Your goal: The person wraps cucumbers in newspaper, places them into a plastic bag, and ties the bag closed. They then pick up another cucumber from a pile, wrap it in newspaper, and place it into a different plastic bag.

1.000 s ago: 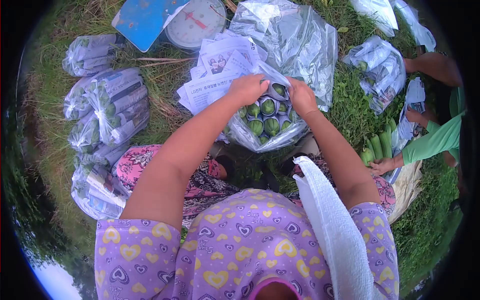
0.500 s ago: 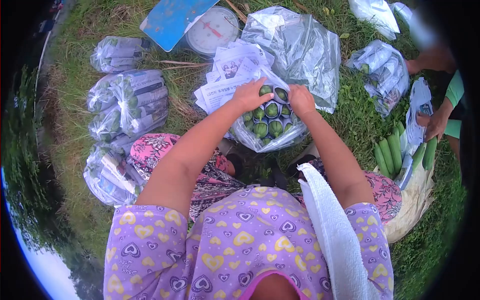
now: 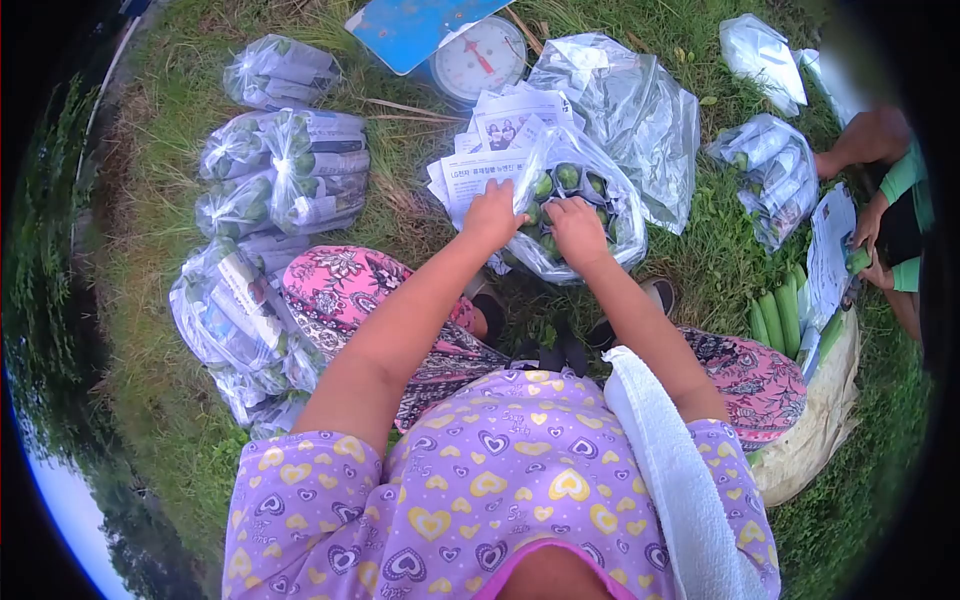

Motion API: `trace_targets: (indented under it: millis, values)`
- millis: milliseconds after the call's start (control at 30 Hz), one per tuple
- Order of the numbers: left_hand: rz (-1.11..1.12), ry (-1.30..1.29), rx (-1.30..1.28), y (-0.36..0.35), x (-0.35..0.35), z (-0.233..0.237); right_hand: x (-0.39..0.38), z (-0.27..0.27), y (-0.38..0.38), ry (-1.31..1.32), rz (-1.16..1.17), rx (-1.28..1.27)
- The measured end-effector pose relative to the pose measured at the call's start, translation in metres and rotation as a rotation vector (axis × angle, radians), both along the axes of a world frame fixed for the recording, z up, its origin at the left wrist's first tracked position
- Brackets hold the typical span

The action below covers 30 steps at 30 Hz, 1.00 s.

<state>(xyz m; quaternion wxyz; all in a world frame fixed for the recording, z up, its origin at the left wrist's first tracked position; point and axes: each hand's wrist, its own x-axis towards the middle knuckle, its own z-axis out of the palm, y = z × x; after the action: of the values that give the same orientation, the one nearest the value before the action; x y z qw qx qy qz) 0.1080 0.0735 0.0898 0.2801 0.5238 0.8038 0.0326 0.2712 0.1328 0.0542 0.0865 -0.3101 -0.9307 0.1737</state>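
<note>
A clear plastic bag (image 3: 628, 232) stands upright in front of me, its mouth facing up. It is packed with zucchini (image 3: 568, 177), their green stem ends up and grey newsprint around them. At the bag's left rim is my left hand (image 3: 492, 217), its fingers closed on the plastic. My right hand (image 3: 580, 235) reaches over the near rim into the bag. Its fingers are curled down onto a zucchini near the middle; the fingertips are hidden. Printed newspaper sheets (image 3: 480, 178) lie just beyond my left hand.
Filled bags (image 3: 320, 170) line the grass at left. Behind the work bag are a dial scale (image 3: 480, 60), a blue board (image 3: 420, 25) and empty plastic bags (image 3: 630, 110). At right, another person's hands (image 3: 868, 235) hold a zucchini near newspaper (image 3: 830, 245) and loose zucchini (image 3: 787, 312).
My right hand has moved from the bag's right rim inward onto the zucchini. My left hand has slid lower along the left rim. The other person's hands now hold a zucchini.
</note>
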Motion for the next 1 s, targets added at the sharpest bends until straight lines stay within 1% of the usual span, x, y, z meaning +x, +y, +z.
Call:
trace_targets:
  millis: [100, 200, 333, 433, 467, 567, 667, 800, 933, 967, 1000]
  values:
    - [-0.022, -0.007, 0.004, 0.000, -0.004, -0.006, 0.000, 0.000, -0.003, -0.003, 0.023, 0.153]
    - [-0.014, -0.033, -0.005, 0.008, -0.011, -0.011, -0.006, 0.001, 0.000, -0.024, 0.011, 0.210]
    - [-0.001, -0.056, 0.012, 0.023, -0.021, -0.021, -0.014, -0.003, 0.007, -0.046, -0.021, 0.174]
    - [0.027, -0.017, 0.020, 0.014, -0.012, -0.014, -0.010, -0.004, 0.004, -0.014, 0.005, 0.179]
    - [0.040, -0.046, 0.009, 0.013, -0.013, -0.020, -0.009, -0.004, 0.003, 0.007, 0.004, 0.176]
    - [0.053, -0.039, 0.075, 0.015, -0.020, -0.031, -0.016, -0.003, 0.005, -0.013, -0.031, 0.152]
    - [0.033, -0.101, 0.105, 0.022, -0.036, -0.042, -0.026, -0.002, 0.012, -0.113, -0.034, 0.125]
    - [0.021, -0.106, 0.057, 0.027, -0.040, -0.040, -0.026, 0.002, 0.008, -0.193, -0.043, 0.104]
    - [-0.019, -0.088, 0.082, 0.019, -0.037, -0.038, -0.014, -0.001, -0.001, -0.072, -0.085, 0.007]
    - [-0.032, -0.086, 0.098, 0.016, -0.036, -0.040, -0.006, -0.002, 0.000, -0.087, -0.069, -0.004]
    - [-0.011, -0.121, 0.104, 0.014, -0.032, -0.029, 0.002, 0.015, 0.000, -0.104, -0.056, -0.020]
